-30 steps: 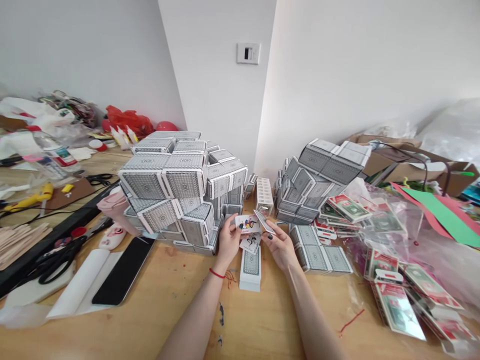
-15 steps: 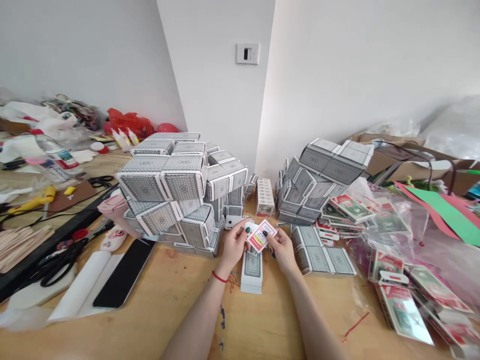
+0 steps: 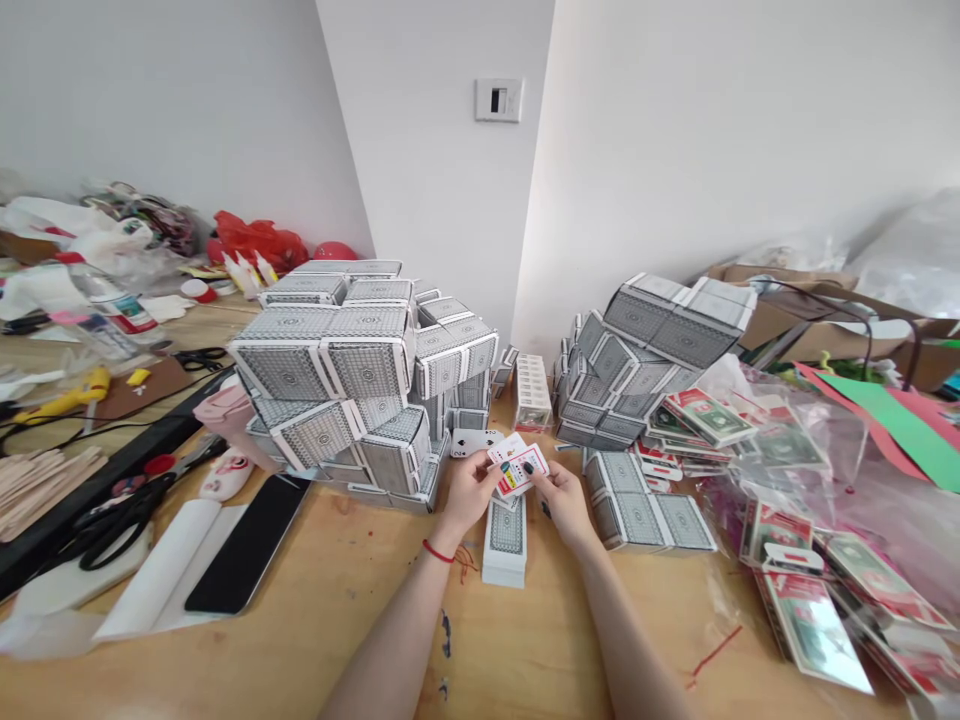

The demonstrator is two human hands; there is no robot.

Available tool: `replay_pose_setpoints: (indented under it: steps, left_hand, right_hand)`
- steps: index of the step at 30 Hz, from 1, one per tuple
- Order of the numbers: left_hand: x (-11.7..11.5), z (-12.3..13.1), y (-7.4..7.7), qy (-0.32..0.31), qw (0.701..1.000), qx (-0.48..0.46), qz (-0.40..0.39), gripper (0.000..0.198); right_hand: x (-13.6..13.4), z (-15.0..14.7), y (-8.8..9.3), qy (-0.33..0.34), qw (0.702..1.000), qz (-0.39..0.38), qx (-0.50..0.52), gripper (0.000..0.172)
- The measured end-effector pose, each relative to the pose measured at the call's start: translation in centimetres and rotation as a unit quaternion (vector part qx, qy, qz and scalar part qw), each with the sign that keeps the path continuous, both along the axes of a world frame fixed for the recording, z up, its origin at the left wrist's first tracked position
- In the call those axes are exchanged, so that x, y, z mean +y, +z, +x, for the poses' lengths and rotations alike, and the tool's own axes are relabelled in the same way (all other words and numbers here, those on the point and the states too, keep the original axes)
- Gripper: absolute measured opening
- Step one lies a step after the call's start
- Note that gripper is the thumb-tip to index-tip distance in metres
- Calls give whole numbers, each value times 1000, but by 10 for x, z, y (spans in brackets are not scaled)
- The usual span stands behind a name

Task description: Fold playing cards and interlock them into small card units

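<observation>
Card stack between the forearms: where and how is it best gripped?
Probably by its long sides at the near end, coming from the near side: the card stack is a narrow, oblong block with that end exposed, while the held cards hide its far end.

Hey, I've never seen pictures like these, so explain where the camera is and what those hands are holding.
No machine here: these are a person's bare hands. Every picture comes from one camera worn on the head, looking forward and down. The left hand and right hand pinch a few cards, the front one red-bordered, near the far end of a deck with a patterned back on the wooden table. Patterned blocks rise in a left stack and right stack. A phone lies leftward; boxed card packs lie rightward.
</observation>
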State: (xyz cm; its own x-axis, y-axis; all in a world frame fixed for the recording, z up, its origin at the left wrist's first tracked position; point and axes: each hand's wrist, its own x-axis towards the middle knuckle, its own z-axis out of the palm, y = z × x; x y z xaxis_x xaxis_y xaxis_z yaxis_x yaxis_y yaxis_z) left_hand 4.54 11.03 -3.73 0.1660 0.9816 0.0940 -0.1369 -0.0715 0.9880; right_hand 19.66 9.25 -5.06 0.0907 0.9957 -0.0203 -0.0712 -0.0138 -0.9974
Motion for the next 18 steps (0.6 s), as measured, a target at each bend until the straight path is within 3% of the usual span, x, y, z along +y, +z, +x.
replay_pose_setpoints:
  steps: [4,11,18]
  left_hand:
    - [1,-4,-1,16,1000,22,9,25]
    - [3,-5,-4,20,999,26,26,32]
    - [4,-6,-9,60,995,74,21,18]
  right_hand:
    - [0,-2,5,6,998,57,-38,33]
    - [2,-1,2,9,999,-2,33,31]
    - [2,-2,3,-2,999,-5,37,31]
